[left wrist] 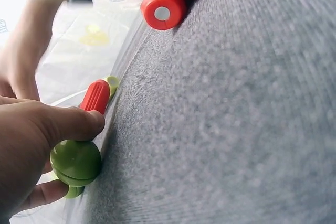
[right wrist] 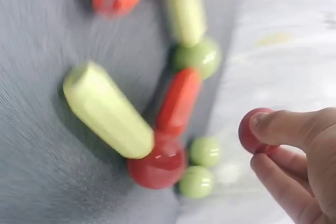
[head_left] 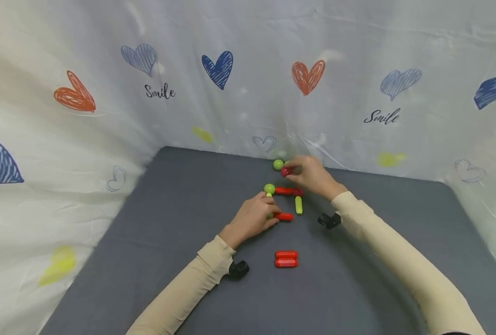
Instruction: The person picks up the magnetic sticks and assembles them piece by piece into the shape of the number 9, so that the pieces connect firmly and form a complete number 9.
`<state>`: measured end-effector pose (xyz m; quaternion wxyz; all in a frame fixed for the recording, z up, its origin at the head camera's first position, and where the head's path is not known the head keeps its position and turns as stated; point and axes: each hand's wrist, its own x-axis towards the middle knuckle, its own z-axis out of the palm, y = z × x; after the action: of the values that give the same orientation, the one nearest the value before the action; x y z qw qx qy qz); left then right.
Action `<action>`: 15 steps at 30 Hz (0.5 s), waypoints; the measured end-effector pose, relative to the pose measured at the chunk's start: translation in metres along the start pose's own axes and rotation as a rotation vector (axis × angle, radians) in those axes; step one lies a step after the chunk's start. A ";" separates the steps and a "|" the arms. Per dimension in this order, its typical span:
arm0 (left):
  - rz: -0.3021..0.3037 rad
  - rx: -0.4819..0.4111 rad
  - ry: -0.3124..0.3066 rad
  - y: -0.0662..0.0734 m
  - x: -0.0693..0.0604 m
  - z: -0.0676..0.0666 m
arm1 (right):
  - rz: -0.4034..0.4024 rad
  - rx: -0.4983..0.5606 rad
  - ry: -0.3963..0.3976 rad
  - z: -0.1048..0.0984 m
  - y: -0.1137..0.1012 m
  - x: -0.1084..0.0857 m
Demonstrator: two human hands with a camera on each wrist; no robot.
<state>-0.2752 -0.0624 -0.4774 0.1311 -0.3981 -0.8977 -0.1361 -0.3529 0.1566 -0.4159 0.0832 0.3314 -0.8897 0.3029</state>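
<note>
My left hand (head_left: 254, 216) grips the joint between a green ball (left wrist: 76, 162) and a short red rod (head_left: 284, 217), with the thumb across the rod. These belong to an open frame on the table: a yellow-green rod (head_left: 269, 195) rises to another green ball (head_left: 269, 188), then a red rod (head_left: 284, 190) leads to a red ball (right wrist: 157, 162). A second yellow-green rod (head_left: 299, 205) runs from that ball towards the near side. My right hand (head_left: 312, 177) pinches a loose red ball (right wrist: 254, 129) between thumb and fingers, above the table.
Two green balls (right wrist: 205, 151) sit near the table's back edge. Nearer me, two red rods (head_left: 286, 259) lie side by side, grey discs in their ends. Hanging cloth (head_left: 248, 111) with printed hearts borders the grey table (head_left: 168, 195). Black wrist cameras (head_left: 238, 270) hang beneath both wrists.
</note>
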 end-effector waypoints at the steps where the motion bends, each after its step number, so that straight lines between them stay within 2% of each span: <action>1: -0.002 0.000 0.003 0.000 0.000 0.000 | -0.006 0.006 0.027 -0.003 -0.004 -0.009; 5: -0.004 -0.002 0.012 -0.002 -0.001 -0.001 | -0.029 0.005 0.100 -0.006 -0.018 -0.050; 9: 0.000 -0.003 0.013 -0.002 -0.002 -0.003 | -0.018 0.017 0.113 0.006 -0.024 -0.086; 15: 0.007 -0.019 0.011 0.000 -0.002 -0.003 | 0.046 0.049 0.133 0.025 -0.027 -0.119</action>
<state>-0.2738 -0.0646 -0.4756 0.1329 -0.4017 -0.8942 -0.1462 -0.2425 0.1900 -0.4640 0.1270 0.2921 -0.8818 0.3479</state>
